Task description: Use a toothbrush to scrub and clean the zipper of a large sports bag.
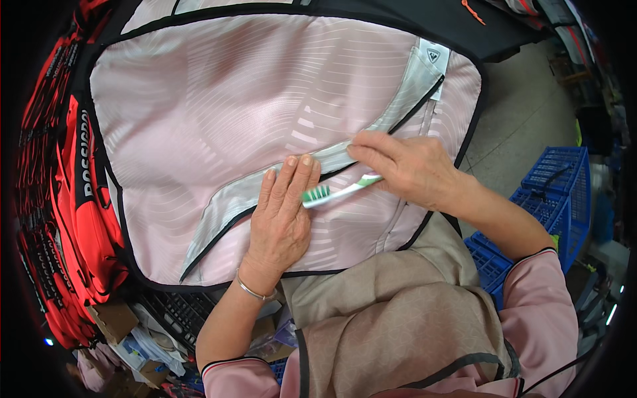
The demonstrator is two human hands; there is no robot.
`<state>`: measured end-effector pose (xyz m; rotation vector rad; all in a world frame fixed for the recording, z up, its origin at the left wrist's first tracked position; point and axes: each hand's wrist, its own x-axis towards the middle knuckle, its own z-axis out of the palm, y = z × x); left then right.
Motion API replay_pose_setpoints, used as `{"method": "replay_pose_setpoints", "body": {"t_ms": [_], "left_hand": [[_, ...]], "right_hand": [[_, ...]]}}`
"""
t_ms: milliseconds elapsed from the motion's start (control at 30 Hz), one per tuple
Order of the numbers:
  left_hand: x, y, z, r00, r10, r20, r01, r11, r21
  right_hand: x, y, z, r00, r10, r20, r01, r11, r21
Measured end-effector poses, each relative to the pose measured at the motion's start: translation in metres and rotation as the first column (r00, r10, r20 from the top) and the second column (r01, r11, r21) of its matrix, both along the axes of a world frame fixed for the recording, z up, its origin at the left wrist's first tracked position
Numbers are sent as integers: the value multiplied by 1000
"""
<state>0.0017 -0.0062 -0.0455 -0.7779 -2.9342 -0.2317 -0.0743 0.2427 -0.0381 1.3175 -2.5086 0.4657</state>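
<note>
A pale pink patterned fabric panel [252, 93] with black edge binding lies spread in front of me. Across it runs a curved silvery-grey strip [232, 199] with a black edge along a slit. My left hand [284, 209] rests on the strip and the panel, fingers stretched out flat. In my right hand [411, 166] is a white and green toothbrush [345, 191], its bristle head close to my left fingers. The thumb and forefinger of the right hand also touch the strip. A white label [432, 60] sits at the strip's upper right end.
Red and black bags [86, 212] are stacked along the left. Blue plastic crates [547, 192] stand at the right. Below the panel on the left are a black crate [169, 318] and a cardboard box [113, 322]. An orange thread [472, 11] lies on the dark surface behind.
</note>
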Motion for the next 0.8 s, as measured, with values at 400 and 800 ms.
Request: {"method": "replay_pose_setpoints", "body": {"t_ms": [400, 800], "left_hand": [[0, -1, -11, 997, 7, -73, -1, 997, 81], [-2, -2, -26, 991, -16, -135, 50, 967, 250]], "right_hand": [[74, -51, 4, 819, -314, 480, 435, 886, -162], [81, -70, 1, 752, -553, 357, 531, 831, 169]]}}
